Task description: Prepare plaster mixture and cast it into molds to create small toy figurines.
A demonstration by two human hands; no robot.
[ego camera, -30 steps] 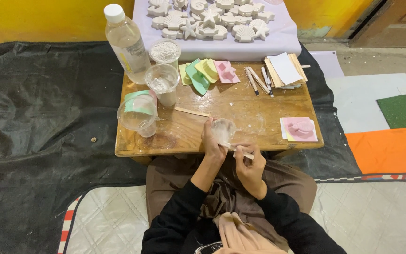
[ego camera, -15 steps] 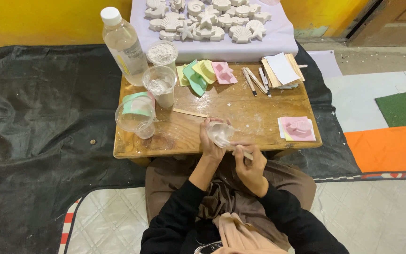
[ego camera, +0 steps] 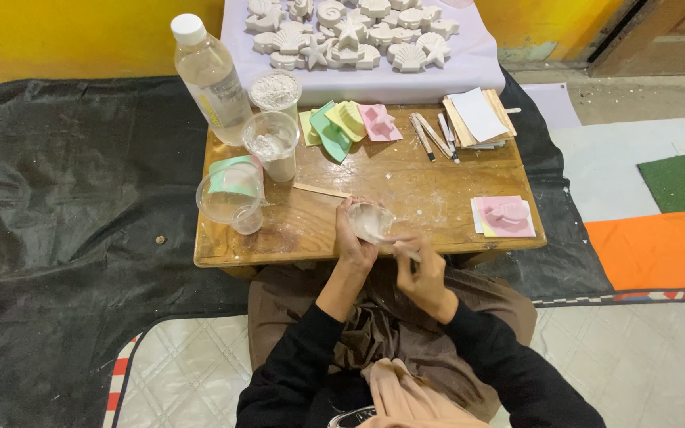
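Observation:
My left hand (ego camera: 352, 238) holds a small clear plastic cup (ego camera: 371, 221) tilted over the near edge of the low wooden table (ego camera: 430, 190). My right hand (ego camera: 419, 269) grips a thin stick (ego camera: 403, 249) whose tip reaches into the cup's whitish contents. Both hands are close together just in front of my lap. A flat wooden stick (ego camera: 320, 190) lies on the table just left of the cup.
On the table stand a clear bottle (ego camera: 209, 78), two cups of white powder (ego camera: 274, 92), an empty clear cup (ego camera: 230, 200), coloured moulds (ego camera: 346, 123), a pink mould (ego camera: 504, 215) and papers with tools (ego camera: 469, 119). White plaster casts (ego camera: 350, 32) lie beyond.
The view has shifted slightly. Both hands stay at the table's near edge with the cup and stick; the right hand has dropped a little.

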